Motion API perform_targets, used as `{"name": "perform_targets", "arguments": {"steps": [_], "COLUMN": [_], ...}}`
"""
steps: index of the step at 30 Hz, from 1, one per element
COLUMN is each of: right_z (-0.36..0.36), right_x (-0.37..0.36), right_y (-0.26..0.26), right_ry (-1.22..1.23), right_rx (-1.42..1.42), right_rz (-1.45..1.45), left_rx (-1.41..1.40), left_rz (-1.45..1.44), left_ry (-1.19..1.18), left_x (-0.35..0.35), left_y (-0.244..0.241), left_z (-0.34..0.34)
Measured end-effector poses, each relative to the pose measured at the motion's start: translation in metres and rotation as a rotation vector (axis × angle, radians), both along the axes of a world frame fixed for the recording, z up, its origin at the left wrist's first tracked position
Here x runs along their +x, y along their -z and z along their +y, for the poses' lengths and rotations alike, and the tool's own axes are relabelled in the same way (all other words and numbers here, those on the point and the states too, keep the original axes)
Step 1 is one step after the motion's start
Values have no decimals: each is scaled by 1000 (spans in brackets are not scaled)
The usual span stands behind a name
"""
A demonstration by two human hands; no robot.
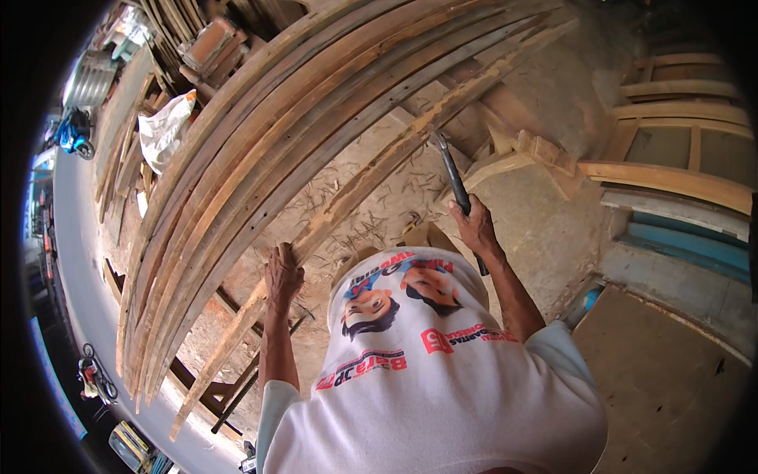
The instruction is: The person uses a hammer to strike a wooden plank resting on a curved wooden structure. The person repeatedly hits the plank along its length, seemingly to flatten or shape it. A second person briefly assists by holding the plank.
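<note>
My left hand (284, 275) is closed around a long, narrow timber board (367, 172) that runs diagonally in front of me. Its upper face is rough, with pale, worn patches. In my right hand (475, 222) is a claw hammer (455, 175), held by its black grip. The metal head of the hammer is against or very close to the board's near edge; I cannot tell whether they touch. Just beyond lie several long wooden planks (266, 136) side by side, some with small dark holes.
Thin dark slivers or nails (370, 219) litter the floor under the board. Wood offcuts (542, 154) and framed wooden panels (669, 142) stand to the right. A white sack (166, 133) and scrap timber are at upper left. A road (89, 266) with parked motorcycles runs along the left.
</note>
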State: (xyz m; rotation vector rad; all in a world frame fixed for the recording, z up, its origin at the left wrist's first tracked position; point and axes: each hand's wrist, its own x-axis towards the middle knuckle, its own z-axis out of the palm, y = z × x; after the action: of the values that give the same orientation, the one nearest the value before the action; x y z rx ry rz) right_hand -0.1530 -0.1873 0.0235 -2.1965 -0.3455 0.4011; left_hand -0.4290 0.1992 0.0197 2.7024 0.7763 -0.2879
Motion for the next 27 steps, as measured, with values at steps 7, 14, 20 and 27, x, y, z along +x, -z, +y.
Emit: {"name": "perform_targets", "arguments": {"steps": [7, 14, 20, 27], "right_z": [12, 21, 35, 54], "right_x": [-28, -66, -87, -84], "right_y": [-13, -33, -88, -143], "right_ry": [163, 331, 250, 149], "right_rx": [-4, 225, 503, 806], "right_rz": [106, 243, 394, 476], "left_rx": [-431, -684, -874, -999], "left_rz": [319, 377, 441, 411], "left_ry": [-27, 44, -52, -161], "left_x": [-10, -73, -122, -156], "left_y": [-9, -8, -4, 41], "left_z": [46, 105, 152, 196]}}
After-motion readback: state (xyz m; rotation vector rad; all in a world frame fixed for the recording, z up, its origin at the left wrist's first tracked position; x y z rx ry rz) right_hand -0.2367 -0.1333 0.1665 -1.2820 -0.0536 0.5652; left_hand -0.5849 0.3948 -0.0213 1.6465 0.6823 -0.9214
